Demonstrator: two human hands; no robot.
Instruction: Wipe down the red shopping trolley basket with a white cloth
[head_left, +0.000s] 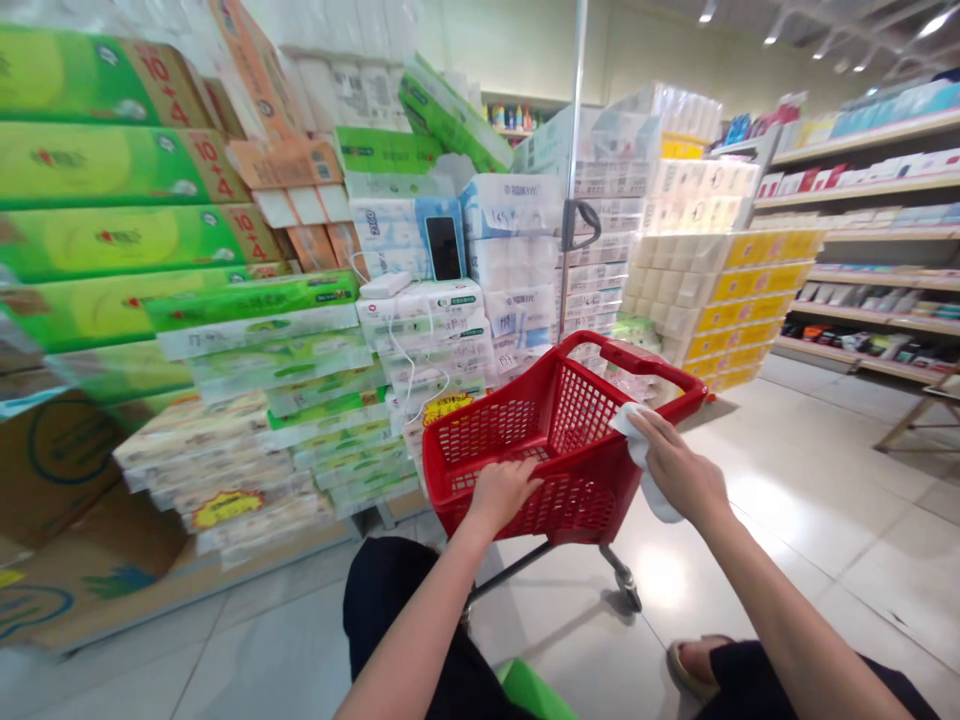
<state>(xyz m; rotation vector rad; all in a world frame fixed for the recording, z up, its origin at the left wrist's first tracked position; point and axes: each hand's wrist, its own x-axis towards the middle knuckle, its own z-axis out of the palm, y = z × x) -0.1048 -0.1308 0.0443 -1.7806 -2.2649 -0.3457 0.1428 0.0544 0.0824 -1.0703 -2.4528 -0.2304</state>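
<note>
A red plastic shopping cart with perforated basket walls stands right in front of me on a metal frame with casters. My left hand is closed over the near rim of its basket. In my right hand is a white cloth, bunched under the fingers and pressed to the basket's rim near the handle. Part of the cloth hangs down outside the cart. The basket's floor shows through its open top, partly covered by the near wall.
Stacked tissue packs line the left side, with a phone and a cabled white box on them. A metal pole rises behind the cart. Yellow-and-white packs and stocked shelves stand to the right.
</note>
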